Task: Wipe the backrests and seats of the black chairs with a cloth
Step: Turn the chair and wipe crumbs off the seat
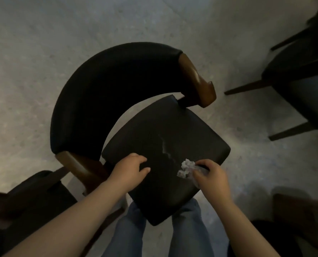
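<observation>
Seat-wiping under way: right grip [211, 176] pinches the crumpled cloth [187, 168] on the chair seat [173, 134]; left grip [131, 168] rests there, fingers loosely bent. Next, likely: firm strokes toward the backrest [108, 89].

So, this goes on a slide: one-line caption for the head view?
Right hand grips a crumpled white cloth on the black padded chair seat; left hand rests on the seat.

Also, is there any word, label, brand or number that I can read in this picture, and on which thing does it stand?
None: no word, label, brand or number shows on the seat, the backrest, the cloth or the floor.
</observation>
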The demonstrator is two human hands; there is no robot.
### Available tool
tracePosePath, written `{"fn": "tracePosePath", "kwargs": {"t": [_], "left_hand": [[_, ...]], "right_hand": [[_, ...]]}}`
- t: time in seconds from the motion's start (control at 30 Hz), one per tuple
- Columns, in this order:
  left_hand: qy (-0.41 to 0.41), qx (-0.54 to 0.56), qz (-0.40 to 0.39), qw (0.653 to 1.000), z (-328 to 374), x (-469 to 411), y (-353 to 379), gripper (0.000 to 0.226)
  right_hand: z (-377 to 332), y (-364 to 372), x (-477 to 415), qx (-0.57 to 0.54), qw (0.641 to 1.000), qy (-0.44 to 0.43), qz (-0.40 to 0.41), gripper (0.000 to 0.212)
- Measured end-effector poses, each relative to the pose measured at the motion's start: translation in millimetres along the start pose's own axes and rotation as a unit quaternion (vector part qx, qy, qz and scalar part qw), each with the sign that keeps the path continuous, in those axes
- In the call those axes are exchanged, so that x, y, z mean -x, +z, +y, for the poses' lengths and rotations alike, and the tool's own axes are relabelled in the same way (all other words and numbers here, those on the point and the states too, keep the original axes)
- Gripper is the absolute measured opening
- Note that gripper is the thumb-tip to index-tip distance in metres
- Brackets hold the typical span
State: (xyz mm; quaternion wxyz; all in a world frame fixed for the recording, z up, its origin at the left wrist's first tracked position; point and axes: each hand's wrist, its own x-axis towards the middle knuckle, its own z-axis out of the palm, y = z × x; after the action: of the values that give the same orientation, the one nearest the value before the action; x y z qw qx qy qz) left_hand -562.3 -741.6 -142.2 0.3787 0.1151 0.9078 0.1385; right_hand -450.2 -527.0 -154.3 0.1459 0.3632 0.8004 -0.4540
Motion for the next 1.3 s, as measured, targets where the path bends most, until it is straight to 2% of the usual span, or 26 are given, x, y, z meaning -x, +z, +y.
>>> {"fn": "tracePosePath", "kwargs": {"t": [0.17,0.37,0.67,0.8,1.03,1.2,1.3], "left_hand": [[0.030,-0.036,-0.017,0.999,-35,-22,5,0.049],[0.016,-0.061,-0.019,0.998,-59,-54,24,0.060],[-0.041,-0.034,0.074,0.996,-62,-121,66,0.073],[-0.060,-0.028,0.113,0.991,-67,-151,82,0.078],[-0.027,-0.074,0.139,0.987,-82,-204,93,0.090],[-0.021,-0.100,0.091,0.991,-93,-223,104,0.097],[-0.016,-0.113,0.098,0.989,-97,-226,112,0.096]], "right_hand": [[6,42,11,-0.014,0.999,0.019,0.036,0.022],[13,75,5,-0.023,0.998,0.039,0.049,0.021],[19,88,-60,0.014,0.998,-0.031,0.059,0.024],[21,89,-92,0.027,0.996,-0.058,0.067,0.034],[19,97,-149,0.028,0.990,-0.101,0.090,0.054],[13,105,-187,0.020,0.987,-0.136,0.087,0.051],[11,112,-204,0.024,0.984,-0.154,0.090,0.049]]}}
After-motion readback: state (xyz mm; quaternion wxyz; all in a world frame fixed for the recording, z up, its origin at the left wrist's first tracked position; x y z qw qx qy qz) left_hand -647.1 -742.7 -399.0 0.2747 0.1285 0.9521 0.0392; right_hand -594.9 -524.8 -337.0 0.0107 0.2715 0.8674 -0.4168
